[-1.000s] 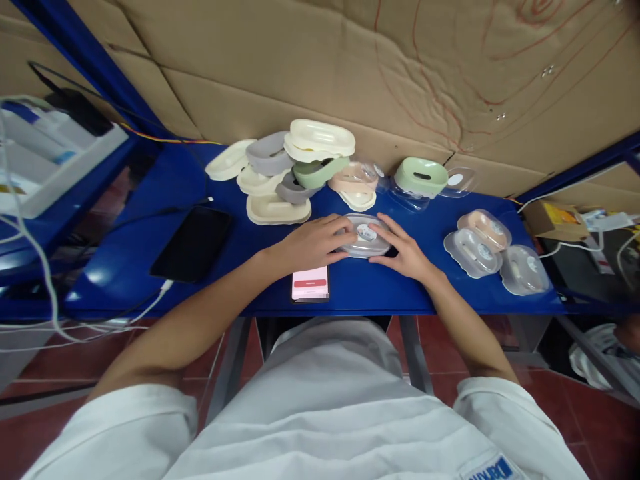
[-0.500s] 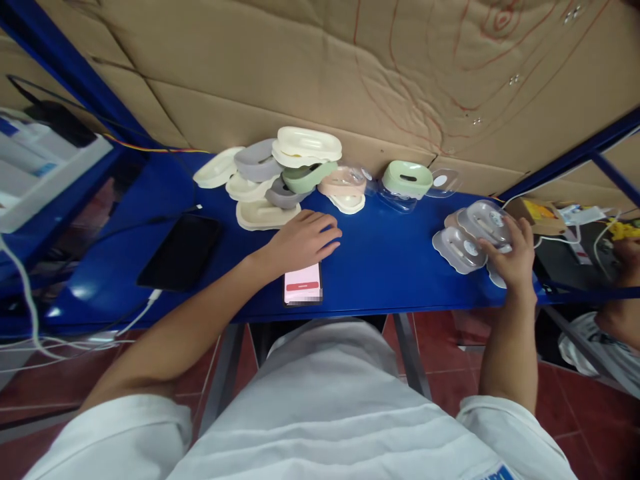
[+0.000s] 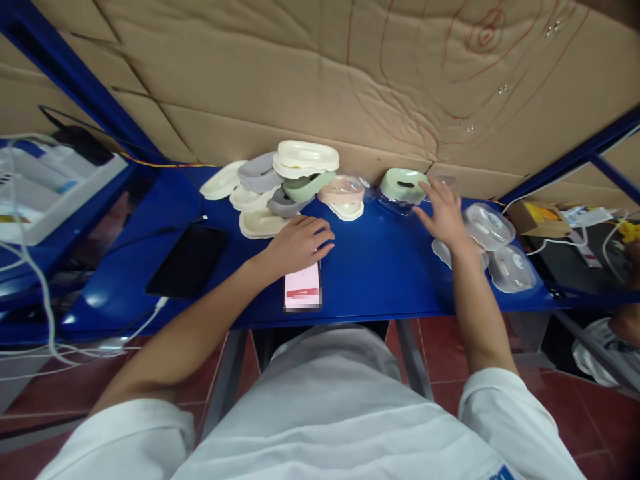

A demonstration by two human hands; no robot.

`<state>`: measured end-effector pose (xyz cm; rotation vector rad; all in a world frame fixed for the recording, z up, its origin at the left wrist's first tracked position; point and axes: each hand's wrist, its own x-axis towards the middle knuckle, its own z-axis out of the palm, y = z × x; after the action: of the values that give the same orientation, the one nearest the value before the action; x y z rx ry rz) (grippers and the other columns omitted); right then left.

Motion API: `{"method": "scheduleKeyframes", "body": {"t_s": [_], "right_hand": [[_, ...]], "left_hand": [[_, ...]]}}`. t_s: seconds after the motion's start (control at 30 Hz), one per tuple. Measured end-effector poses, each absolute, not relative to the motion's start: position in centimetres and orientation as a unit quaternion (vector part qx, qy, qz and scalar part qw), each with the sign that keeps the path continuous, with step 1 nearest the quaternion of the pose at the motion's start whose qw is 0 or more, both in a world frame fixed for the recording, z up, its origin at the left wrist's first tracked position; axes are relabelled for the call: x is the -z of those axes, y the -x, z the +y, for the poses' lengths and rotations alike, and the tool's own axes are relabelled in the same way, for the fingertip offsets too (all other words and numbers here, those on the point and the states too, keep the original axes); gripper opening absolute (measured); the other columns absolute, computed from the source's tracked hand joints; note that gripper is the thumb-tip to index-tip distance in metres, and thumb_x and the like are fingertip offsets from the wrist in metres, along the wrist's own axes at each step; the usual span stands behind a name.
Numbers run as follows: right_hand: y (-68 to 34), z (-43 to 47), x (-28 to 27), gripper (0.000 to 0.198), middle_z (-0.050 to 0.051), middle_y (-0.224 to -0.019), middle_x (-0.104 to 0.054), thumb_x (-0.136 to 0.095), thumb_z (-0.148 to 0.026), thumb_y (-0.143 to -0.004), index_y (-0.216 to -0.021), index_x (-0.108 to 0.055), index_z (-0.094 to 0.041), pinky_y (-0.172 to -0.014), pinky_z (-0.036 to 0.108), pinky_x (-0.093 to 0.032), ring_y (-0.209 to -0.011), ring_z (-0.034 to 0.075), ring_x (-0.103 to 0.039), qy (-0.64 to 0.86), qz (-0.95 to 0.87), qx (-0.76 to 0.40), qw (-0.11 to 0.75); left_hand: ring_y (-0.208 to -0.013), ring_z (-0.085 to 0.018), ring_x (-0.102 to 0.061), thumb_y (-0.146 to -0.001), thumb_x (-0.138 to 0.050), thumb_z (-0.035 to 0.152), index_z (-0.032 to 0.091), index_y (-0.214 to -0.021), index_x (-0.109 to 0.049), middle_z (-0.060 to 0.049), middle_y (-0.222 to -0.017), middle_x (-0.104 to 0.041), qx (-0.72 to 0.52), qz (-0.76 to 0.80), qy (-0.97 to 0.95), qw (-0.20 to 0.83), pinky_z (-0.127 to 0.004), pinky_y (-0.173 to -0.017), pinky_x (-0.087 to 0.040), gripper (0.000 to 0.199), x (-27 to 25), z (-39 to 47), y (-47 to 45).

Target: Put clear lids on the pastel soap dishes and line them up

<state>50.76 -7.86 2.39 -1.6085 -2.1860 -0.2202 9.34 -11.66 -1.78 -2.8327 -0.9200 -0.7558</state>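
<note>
My right hand (image 3: 444, 215) reaches over the blue table with its fingers apart, beside a light green soap box (image 3: 397, 185) that has an oval slot. Whether the fingertips touch the box, I cannot tell. Clear plastic lids lie under and behind that box. My left hand (image 3: 300, 243) rests with fingers stretched out over the upper part of a phone (image 3: 303, 283), whose pink screen is lit. Just beyond it, a cream tray (image 3: 260, 225) lies at the front of a pile of cream, grey and green soap boxes (image 3: 306, 157). A pink soap box (image 3: 345, 190) stands right of the pile.
Several clear-lidded grey boxes (image 3: 513, 268) lie at the right end of the table. A dark tablet (image 3: 187, 260) with a white cable (image 3: 161, 303) lies at left. Cardboard (image 3: 250, 87) lines the back. A small carton (image 3: 540, 217) stands beyond the right edge.
My right hand has left the clear-lidded grey boxes and moved left to the green soap box. The lidded boxes stay at the right. My left hand has stayed over the phone.
</note>
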Motion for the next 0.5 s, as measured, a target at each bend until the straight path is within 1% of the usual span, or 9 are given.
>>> {"method": "scheduleKeyframes", "body": {"t_s": [0.03, 0.1, 0.17, 0.23, 0.27, 0.33, 0.4, 0.43, 0.5], "right_hand": [[-49.7, -6.4, -2.0, 0.061, 0.018, -0.169, -0.051, -0.061, -0.044, -0.101, -0.158, -0.057, -0.023, -0.128, 0.071, -0.027, -0.159, 0.040, -0.044, 0.581, -0.785, 0.078, 0.201], [-48.9, -4.0, -1.3, 0.050, 0.018, -0.157, -0.064, -0.059, -0.039, -0.101, -0.146, -0.066, -0.021, -0.126, 0.074, -0.027, -0.151, 0.041, -0.054, 0.595, -0.776, 0.069, 0.197], [-49.1, -2.8, -0.9, 0.039, 0.018, -0.137, -0.076, -0.056, -0.040, -0.104, -0.130, -0.075, -0.019, -0.121, 0.070, -0.037, -0.133, 0.040, -0.068, 0.608, -0.761, 0.059, 0.217], [-49.6, -2.9, -1.1, 0.041, 0.018, -0.123, -0.081, -0.051, -0.048, -0.108, -0.119, -0.077, -0.018, -0.115, 0.064, -0.046, -0.119, 0.037, -0.074, 0.614, -0.741, 0.071, 0.262], [-49.7, -3.4, -1.4, 0.045, 0.017, -0.121, -0.082, -0.048, -0.052, -0.110, -0.118, -0.077, -0.018, -0.114, 0.062, -0.047, -0.116, 0.036, -0.074, 0.612, -0.732, 0.085, 0.287], [-49.1, -5.1, -2.2, 0.048, 0.015, -0.122, -0.081, -0.047, -0.059, -0.111, -0.119, -0.076, -0.021, -0.116, 0.060, -0.046, -0.119, 0.034, -0.073, 0.594, -0.732, 0.104, 0.318], [-47.4, -7.2, -2.9, 0.044, 0.011, -0.123, -0.081, -0.052, -0.061, -0.109, -0.118, -0.076, -0.025, -0.116, 0.057, -0.047, -0.120, 0.034, -0.073, 0.547, -0.778, 0.075, 0.301], [-46.2, -8.3, -3.2, 0.040, 0.009, -0.122, -0.081, -0.056, -0.060, -0.108, -0.117, -0.076, -0.027, -0.113, 0.055, -0.049, -0.119, 0.033, -0.074, 0.513, -0.811, 0.047, 0.279], [-43.7, -10.1, -3.2, 0.033, 0.009, -0.117, -0.082, -0.059, -0.054, -0.107, -0.114, -0.076, -0.027, -0.107, 0.051, -0.052, -0.114, 0.033, -0.075, 0.444, -0.871, -0.012, 0.211]], "left_hand": [[-0.102, -0.026, -0.073, -0.109, -0.057, 0.029, 0.019, -0.108, -0.077, -0.009, -0.112, -0.077, 0.245, -0.297, 0.922, 0.032, -0.042, -0.092, -0.053, 0.022, 1.8, -11.7, -9.4], [-0.102, -0.025, -0.073, -0.109, -0.057, 0.028, 0.018, -0.107, -0.076, -0.009, -0.111, -0.077, 0.245, -0.293, 0.924, 0.030, -0.041, -0.092, -0.052, 0.022, 1.7, -11.8, -9.5], [-0.102, -0.024, -0.073, -0.110, -0.057, 0.027, 0.018, -0.106, -0.076, -0.009, -0.111, -0.077, 0.245, -0.290, 0.925, 0.035, -0.040, -0.091, -0.052, 0.022, 1.7, -11.9, -9.5], [-0.104, -0.024, -0.073, -0.110, -0.056, 0.027, 0.018, -0.108, -0.075, -0.010, -0.112, -0.076, 0.245, -0.285, 0.926, 0.044, -0.040, -0.092, -0.053, 0.021, 1.6, -12.1, -9.6], [-0.106, -0.025, -0.073, -0.110, -0.056, 0.026, 0.019, -0.111, -0.075, -0.010, -0.114, -0.076, 0.247, -0.283, 0.926, 0.048, -0.041, -0.093, -0.054, 0.020, 1.6, -12.2, -9.7], [-0.113, -0.027, -0.073, -0.109, -0.057, 0.026, 0.020, -0.124, -0.072, -0.012, -0.124, -0.075, 0.255, -0.289, 0.921, 0.051, -0.042, -0.097, -0.055, 0.022, 1.5, -12.4, -9.8], [-0.122, -0.031, -0.071, -0.109, -0.059, 0.027, 0.021, -0.139, -0.066, -0.016, -0.139, -0.070, 0.265, -0.302, 0.914, 0.051, -0.045, -0.101, -0.057, 0.032, 1.3, -12.7, -10.0], [-0.126, -0.033, -0.069, -0.108, -0.059, 0.028, 0.021, -0.145, -0.063, -0.018, -0.145, -0.066, 0.267, -0.307, 0.912, 0.050, -0.047, -0.103, -0.057, 0.037, 1.2, -12.9, -10.1], [-0.133, -0.035, -0.066, -0.108, -0.060, 0.028, 0.021, -0.150, -0.059, -0.020, -0.152, -0.063, 0.267, -0.303, 0.913, 0.050, -0.049, -0.105, -0.057, 0.043, 1.1, -13.1, -10.2]]}}
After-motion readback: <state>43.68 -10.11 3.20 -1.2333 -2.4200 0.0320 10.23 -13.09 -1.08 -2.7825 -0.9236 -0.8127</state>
